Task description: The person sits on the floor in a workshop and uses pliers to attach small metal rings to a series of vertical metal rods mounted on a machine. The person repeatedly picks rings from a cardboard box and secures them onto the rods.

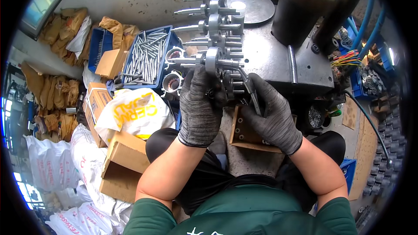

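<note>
My left hand (201,111), in a grey knit glove, is closed round the near metal shaft with a round steel rotor (212,60) on it, which lies horizontally. In my gloved right hand (275,119) is a pair of pliers (249,88), gripped by the handles. Their bent thin tips reach the right end of that shaft. Whether they touch a ring there is too small to tell. Behind it, several similar shafts with rotors (214,24) lie in a row along the left side of the metal bench (274,56).
A thick metal cylinder (300,11) and a loose rod (292,63) are on the bench. To the left stands a blue bin (170,39) of loose shafts, near a white sack (130,113) and cardboard box (130,152). A wooden box (254,147) with small rings lies below my hands.
</note>
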Motion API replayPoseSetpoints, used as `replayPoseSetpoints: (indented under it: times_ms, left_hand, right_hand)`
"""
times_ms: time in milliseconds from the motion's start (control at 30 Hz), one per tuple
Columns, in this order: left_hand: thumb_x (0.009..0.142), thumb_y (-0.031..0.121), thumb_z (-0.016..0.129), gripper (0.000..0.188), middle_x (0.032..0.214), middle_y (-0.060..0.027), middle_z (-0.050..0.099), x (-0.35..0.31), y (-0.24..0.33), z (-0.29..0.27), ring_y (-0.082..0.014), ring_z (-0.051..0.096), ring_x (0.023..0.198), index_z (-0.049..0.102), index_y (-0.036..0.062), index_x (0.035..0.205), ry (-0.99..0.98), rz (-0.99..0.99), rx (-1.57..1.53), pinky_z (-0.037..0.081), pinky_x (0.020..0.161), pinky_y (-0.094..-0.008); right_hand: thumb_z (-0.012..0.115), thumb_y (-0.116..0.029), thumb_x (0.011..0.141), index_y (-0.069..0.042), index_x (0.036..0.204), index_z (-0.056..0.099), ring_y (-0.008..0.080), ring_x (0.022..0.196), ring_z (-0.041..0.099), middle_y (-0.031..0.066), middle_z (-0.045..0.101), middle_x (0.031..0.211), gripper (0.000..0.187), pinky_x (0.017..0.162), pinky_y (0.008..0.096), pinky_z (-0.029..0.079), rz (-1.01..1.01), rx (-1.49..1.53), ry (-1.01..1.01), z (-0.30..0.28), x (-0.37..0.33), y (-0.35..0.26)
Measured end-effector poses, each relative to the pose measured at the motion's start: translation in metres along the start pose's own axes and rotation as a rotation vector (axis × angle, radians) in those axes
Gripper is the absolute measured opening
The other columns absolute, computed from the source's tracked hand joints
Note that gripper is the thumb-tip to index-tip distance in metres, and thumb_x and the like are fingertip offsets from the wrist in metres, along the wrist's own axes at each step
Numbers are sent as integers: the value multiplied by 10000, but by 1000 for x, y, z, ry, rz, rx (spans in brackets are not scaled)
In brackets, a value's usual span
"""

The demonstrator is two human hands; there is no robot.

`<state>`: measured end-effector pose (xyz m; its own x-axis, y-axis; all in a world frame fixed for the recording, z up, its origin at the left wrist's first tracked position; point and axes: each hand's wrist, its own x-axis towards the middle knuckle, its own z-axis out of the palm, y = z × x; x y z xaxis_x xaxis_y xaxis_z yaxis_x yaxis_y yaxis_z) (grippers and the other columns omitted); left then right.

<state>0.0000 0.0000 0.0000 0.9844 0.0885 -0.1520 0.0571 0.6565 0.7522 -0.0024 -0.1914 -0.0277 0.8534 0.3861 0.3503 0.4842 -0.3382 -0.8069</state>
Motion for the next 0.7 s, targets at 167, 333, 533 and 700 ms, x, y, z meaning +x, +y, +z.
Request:
replayPoseSetpoints:
  times_ms: [167,333,533,700]
  left_hand:
    - [1002,419,625,255,818,24,526,-1,3,4,-74,493,625,602,169,1045,9,7,19,432,559,-231]
    - [1001,402,629,235,816,18,529,-1,2,4,-81,490,612,607,169,1032,9,14,0,421,552,-236]
    - [1020,398,605,234,815,7,528,-1,1,5,-98,474,595,615,164,1014,4,17,-45,393,534,-245]
    - [1046,397,559,252,816,4,519,1,3,7,-100,463,618,604,152,1014,75,-49,-61,379,543,-239]
  right_hand:
    - [724,-127,867,-93,1585,280,262,880,723,157,673,1032,845,739,368,601,568,1218,-414,-26,2,-39]
    - [747,-174,880,-65,1552,349,155,886,653,71,649,988,788,801,294,555,371,907,-229,-25,-6,-40]
    - [741,-131,871,-40,1494,427,156,1024,632,96,652,1120,704,947,334,534,435,344,-61,-20,-12,-1]
    - [705,-90,868,-35,1494,422,189,1184,622,159,648,1262,689,1030,357,511,329,289,-100,-5,-16,2]
